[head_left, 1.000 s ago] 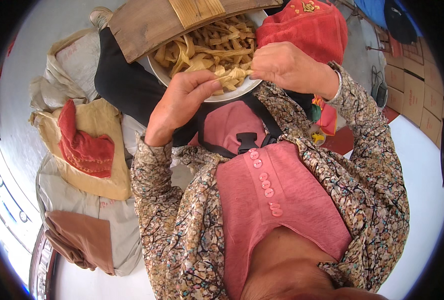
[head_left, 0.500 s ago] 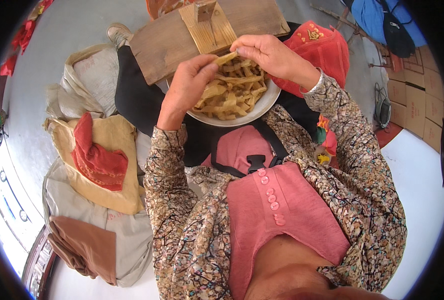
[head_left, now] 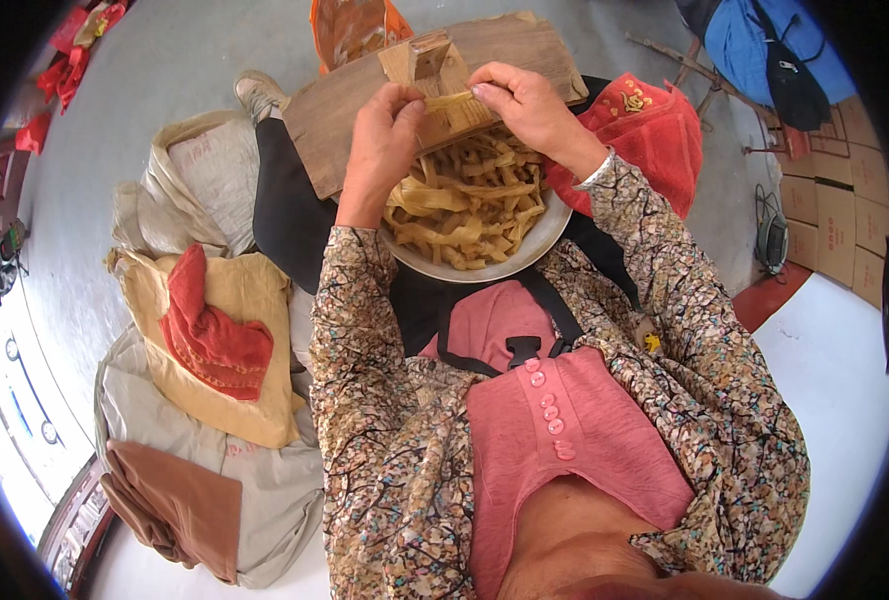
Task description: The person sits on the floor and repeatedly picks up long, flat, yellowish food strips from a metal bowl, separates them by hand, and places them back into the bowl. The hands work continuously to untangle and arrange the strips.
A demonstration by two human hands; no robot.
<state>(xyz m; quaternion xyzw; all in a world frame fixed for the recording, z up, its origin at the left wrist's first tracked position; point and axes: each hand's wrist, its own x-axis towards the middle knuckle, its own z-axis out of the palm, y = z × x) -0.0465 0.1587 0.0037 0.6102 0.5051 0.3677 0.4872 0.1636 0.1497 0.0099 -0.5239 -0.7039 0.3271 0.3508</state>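
My left hand (head_left: 383, 140) and my right hand (head_left: 533, 112) are both closed, pinching the two ends of a flat yellowish-brown strip (head_left: 451, 102). The strip is stretched between them above a wooden board (head_left: 340, 130) that has a lighter wooden crosspiece (head_left: 453, 75) and a raised block on it. Just below my hands, a pale round basin (head_left: 530, 258) on my lap holds a heap of similar limp strips (head_left: 465, 210). The board's near edge overhangs the basin's far side.
A red towel (head_left: 655, 150) lies right of the basin. Beyond the board stands an orange container (head_left: 365, 35). At left are pale sacks (head_left: 210, 170), a red cloth (head_left: 215, 325) and a brown cloth (head_left: 180, 500). Cardboard boxes (head_left: 835, 225) are stacked at far right, near a blue bag (head_left: 755, 60).
Both hands have moved farther out with the strip, from over the basin's far edge to over the board's crosspiece. The view has shifted, showing more of the orange container.
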